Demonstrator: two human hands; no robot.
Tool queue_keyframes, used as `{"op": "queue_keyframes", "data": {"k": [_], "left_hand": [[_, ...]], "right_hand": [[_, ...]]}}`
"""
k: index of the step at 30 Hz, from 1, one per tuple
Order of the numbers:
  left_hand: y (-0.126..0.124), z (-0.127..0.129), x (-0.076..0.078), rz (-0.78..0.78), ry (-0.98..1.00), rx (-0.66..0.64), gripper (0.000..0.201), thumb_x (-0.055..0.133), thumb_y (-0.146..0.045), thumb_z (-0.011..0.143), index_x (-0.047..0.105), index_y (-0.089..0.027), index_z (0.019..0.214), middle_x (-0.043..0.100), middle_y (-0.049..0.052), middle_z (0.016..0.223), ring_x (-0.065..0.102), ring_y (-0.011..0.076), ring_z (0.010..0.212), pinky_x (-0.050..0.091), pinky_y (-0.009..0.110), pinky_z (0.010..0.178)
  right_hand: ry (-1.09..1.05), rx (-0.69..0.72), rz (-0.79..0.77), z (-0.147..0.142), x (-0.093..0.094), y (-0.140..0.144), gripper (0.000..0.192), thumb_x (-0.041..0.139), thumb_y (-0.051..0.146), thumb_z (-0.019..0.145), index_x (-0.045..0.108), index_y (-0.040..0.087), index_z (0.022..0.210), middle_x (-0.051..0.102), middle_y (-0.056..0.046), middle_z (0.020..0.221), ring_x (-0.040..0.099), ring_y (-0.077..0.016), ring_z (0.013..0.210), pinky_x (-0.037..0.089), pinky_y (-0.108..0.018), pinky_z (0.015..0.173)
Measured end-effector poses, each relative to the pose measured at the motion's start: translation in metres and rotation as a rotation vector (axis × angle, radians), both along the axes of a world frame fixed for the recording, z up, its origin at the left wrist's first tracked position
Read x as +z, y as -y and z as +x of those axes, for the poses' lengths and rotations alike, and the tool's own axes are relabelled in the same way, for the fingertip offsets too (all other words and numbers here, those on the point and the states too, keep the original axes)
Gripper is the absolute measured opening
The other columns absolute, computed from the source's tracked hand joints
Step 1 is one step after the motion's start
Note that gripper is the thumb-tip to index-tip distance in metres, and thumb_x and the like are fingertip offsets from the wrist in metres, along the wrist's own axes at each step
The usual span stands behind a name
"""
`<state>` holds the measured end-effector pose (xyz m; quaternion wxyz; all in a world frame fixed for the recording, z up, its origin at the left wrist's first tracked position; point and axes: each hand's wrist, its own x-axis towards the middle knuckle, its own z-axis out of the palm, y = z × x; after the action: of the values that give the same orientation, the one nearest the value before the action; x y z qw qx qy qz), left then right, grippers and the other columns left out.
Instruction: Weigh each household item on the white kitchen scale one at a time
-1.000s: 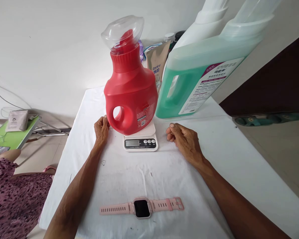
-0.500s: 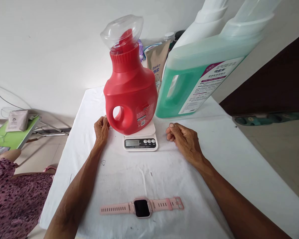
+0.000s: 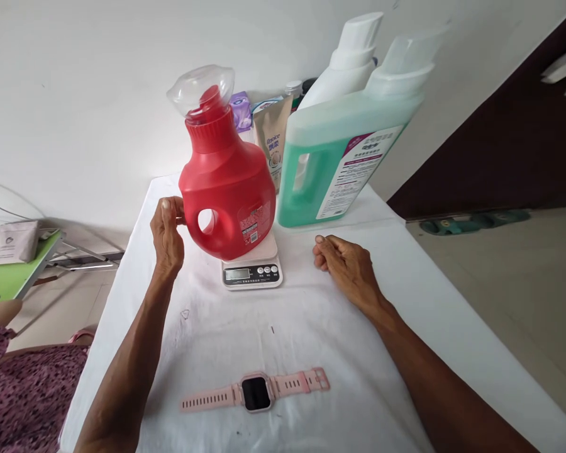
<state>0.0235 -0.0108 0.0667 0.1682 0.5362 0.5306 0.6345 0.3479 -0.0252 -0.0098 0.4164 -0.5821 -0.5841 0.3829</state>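
A red detergent bottle [image 3: 229,182] with a clear plastic cap stands, tilted in view, on a small white kitchen scale [image 3: 252,275]. Beside the bottle's left side is my left hand [image 3: 168,233], fingers pointing at it and their tips at its edge; it does not grip the bottle. To the right of the scale my right hand [image 3: 346,264] rests on the cloth, fingers curled in, with nothing seen in them. A pink smartwatch [image 3: 255,393] with its strap laid out flat lies in front of the scale, its screen dark.
Behind stand a green liquid bottle [image 3: 306,189], a white bottle [image 3: 342,78], a beige Rejoice pouch [image 3: 270,135] and a purple pack [image 3: 240,112]. A white cloth covers the table [image 3: 434,314]. At the left are a green side table [image 3: 9,274] and a seated person's patterned clothing [image 3: 33,390].
My left hand has risen a little along the bottle's left side. The view has shifted, moving the bottles left and lower in the picture. My right hand stays on the cloth.
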Motion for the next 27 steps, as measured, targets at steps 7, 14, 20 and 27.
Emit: {"op": "queue_keyframes", "data": {"k": [7, 14, 20, 27], "left_hand": [[0.007, 0.023, 0.034, -0.064, -0.115, -0.136, 0.068, 0.048, -0.074, 0.101, 0.06, -0.019, 0.065, 0.055, 0.003, 0.064, 0.048, 0.0138, 0.06, 0.043, 0.029, 0.06], [0.011, 0.033, 0.036, -0.183, 0.063, -0.214, 0.067, 0.074, -0.077, 0.083, 0.052, -0.02, 0.056, 0.048, 0.001, 0.057, 0.045, 0.0131, 0.055, 0.036, 0.03, 0.053], [0.001, 0.049, 0.029, -0.087, 0.301, -0.127, 0.081, 0.091, -0.075, 0.061, 0.032, -0.022, 0.054, 0.024, -0.008, 0.052, 0.021, 0.0046, 0.046, 0.018, 0.024, 0.043], [0.004, 0.072, 0.04, 0.006, 0.309, -0.102, 0.087, 0.094, -0.077, 0.048, 0.028, -0.021, 0.05, 0.021, -0.009, 0.047, 0.021, 0.0034, 0.041, 0.014, 0.022, 0.039]], "right_hand": [[0.509, -0.04, 0.057, 0.023, 0.004, 0.025, 0.043, 0.051, 0.052, 0.098, 0.042, 0.027, 0.064, 0.054, -0.002, 0.054, 0.044, -0.019, 0.051, 0.027, -0.033, 0.056], [0.352, 0.049, 0.151, 0.001, -0.008, 0.065, 0.049, 0.043, 0.055, 0.105, 0.027, 0.026, 0.068, 0.029, 0.007, 0.053, 0.028, -0.0123, 0.049, 0.026, -0.028, 0.054], [0.329, 0.081, 0.349, 0.009, -0.019, 0.079, 0.047, 0.047, 0.042, 0.11, 0.032, 0.025, 0.069, 0.034, 0.008, 0.056, 0.032, -0.0103, 0.049, 0.028, -0.026, 0.052], [0.473, 0.068, 0.541, 0.003, -0.031, 0.073, 0.046, 0.045, 0.032, 0.114, 0.047, 0.022, 0.069, 0.051, 0.005, 0.056, 0.044, -0.0106, 0.049, 0.03, -0.027, 0.053]]}}
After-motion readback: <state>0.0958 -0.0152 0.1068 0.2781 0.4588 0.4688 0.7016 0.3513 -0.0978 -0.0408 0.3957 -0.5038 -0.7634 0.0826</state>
